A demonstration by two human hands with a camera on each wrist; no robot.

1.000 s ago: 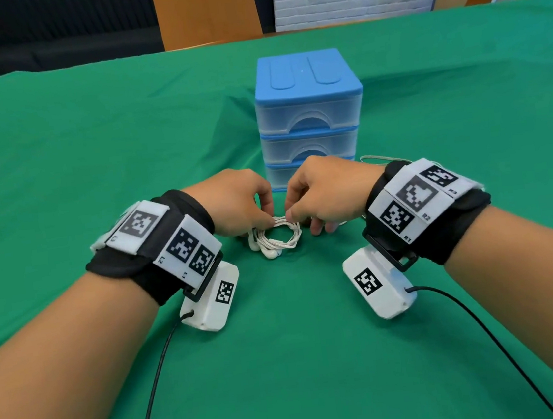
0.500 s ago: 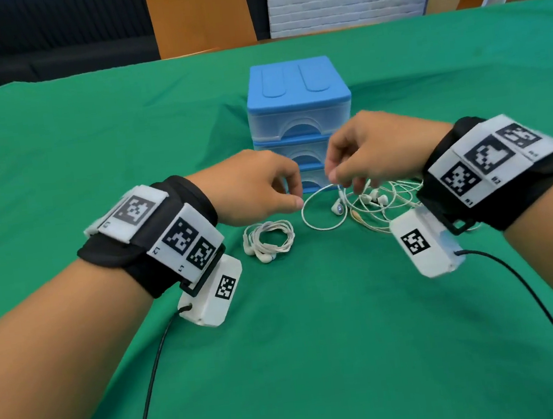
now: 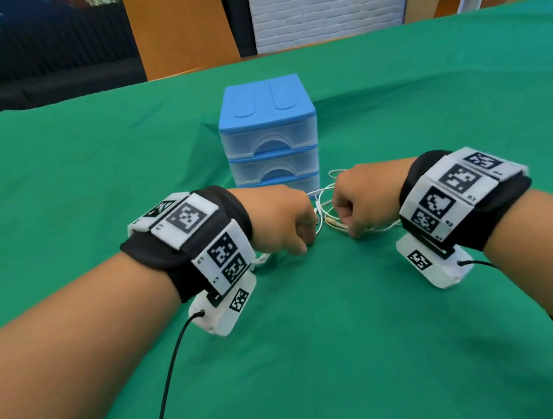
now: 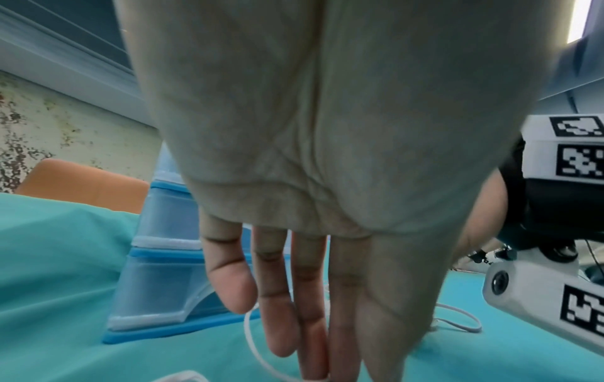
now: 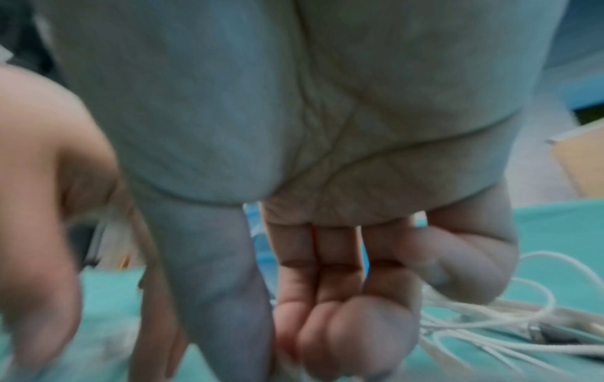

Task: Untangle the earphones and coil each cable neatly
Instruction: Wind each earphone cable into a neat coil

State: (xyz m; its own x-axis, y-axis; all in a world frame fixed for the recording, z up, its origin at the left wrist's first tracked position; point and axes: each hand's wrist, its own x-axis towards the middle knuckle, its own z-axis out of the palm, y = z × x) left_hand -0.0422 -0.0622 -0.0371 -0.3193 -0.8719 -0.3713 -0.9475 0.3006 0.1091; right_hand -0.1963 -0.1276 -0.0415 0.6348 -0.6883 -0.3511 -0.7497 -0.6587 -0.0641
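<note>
A tangle of white earphone cables (image 3: 325,200) lies on the green cloth in front of the blue drawer unit, between my hands. My left hand (image 3: 306,240) points down at the cloth with thumb and fingers together on a strand (image 4: 250,328) of that tangle. My right hand (image 3: 350,232) is curled, its fingertips meeting the thumb on a white strand; the right wrist view is blurred. More loops (image 5: 490,323) spread to its right. A coiled earphone (image 3: 262,257) peeks out from under my left wrist, mostly hidden.
The blue three-drawer unit (image 3: 268,131) stands just behind the hands, drawers closed. Green cloth (image 3: 319,359) covers the whole table. Black wires trail from both wrist cameras toward me.
Both hands have come down to the cloth and closer together; the right hand moved left and lower. My left wrist now covers the coiled earphone.
</note>
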